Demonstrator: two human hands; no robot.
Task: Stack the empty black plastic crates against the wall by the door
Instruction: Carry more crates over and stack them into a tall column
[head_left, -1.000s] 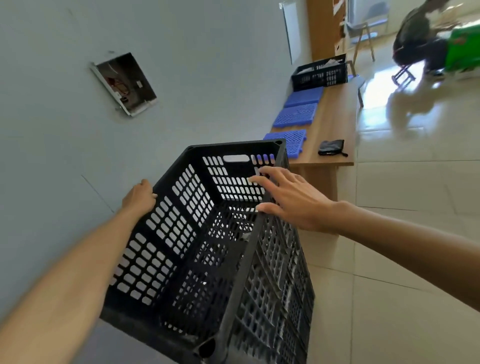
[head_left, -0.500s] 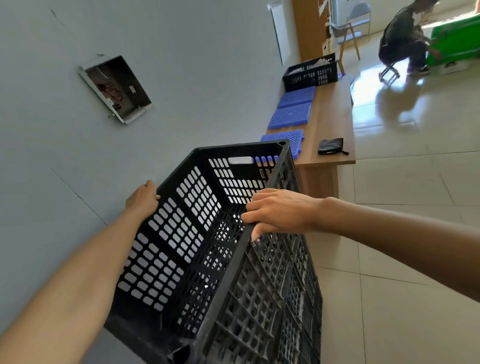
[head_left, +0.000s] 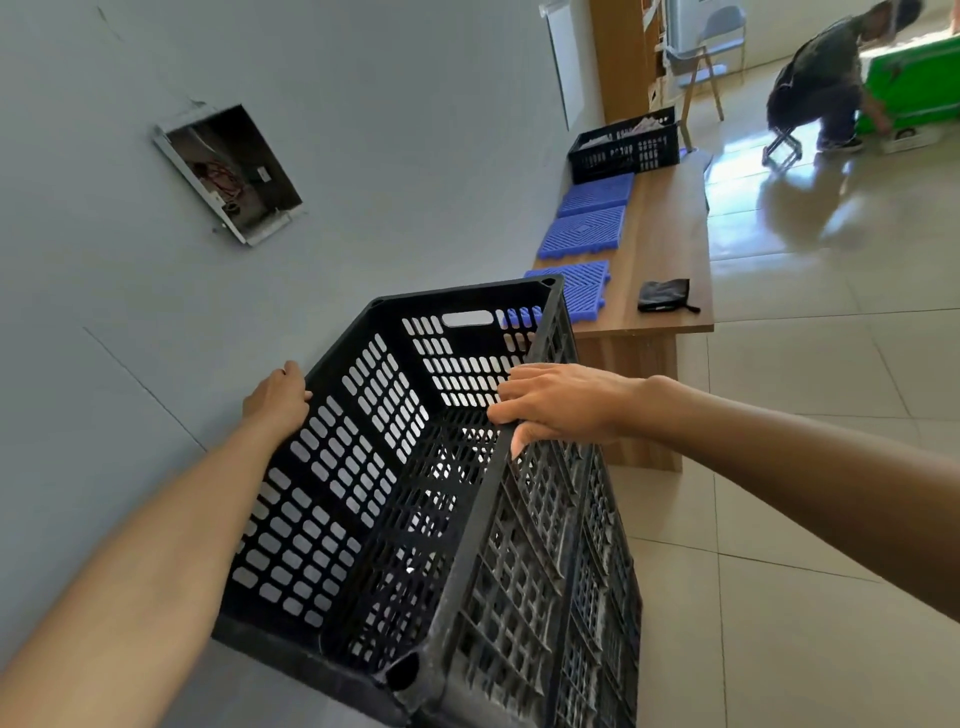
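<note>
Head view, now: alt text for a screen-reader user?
Two bare hands grip an empty black crate by its long rims beside a grey wall: left hand on the wall-side rim, right hand on the opposite one. Beyond, a wooden table carries blue grid tiles, a black pouch and a second crate.

Brightness: daylight is filling the room evenly, and the grey wall (head_left: 415, 130) is showing flat and soft.
Source: the strongest light is coming in from the far upper right, beyond the crouching person (head_left: 826, 88).
Glare: the tiled floor (head_left: 810, 208) is reflecting a washed-out white patch there.
Shadows: the inside of the black crate (head_left: 395, 493) is reading dark, with light spotting through its slots.
Focus: the near field is looking sharp; the far corner is looking soft and overexposed.
Distortion: the wide lens is tilting the scene and stretching the lower corners.
</note>
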